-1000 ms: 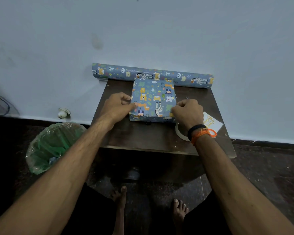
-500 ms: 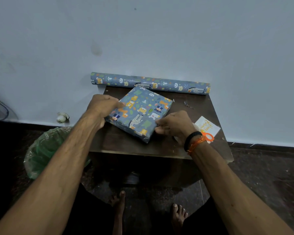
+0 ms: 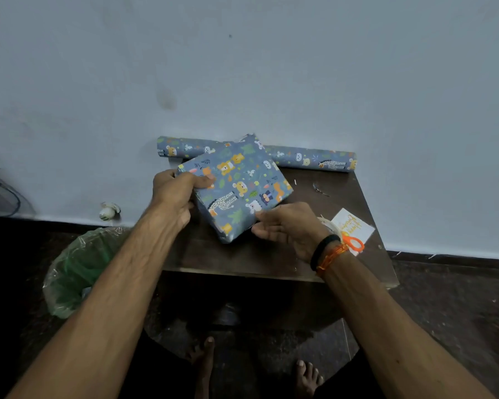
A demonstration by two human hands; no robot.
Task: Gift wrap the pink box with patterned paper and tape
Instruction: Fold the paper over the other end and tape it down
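Two bare feet are seen nearest, on the dark floor. Above the brown table, the wrapped box is gripped at its left corner by the left hand; the right hand, fingers straight, is pressed against its near edge. Farthest, the paper roll is laid along the wall.

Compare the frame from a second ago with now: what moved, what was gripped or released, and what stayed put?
The wrapped box was turned from square-on to a diagonal and tipped up off the table. The left hand went from resting at its left edge to gripping its far-left corner; the right hand opened, fingers now straight along the near-right side. The paper roll, card and bin bag stayed.
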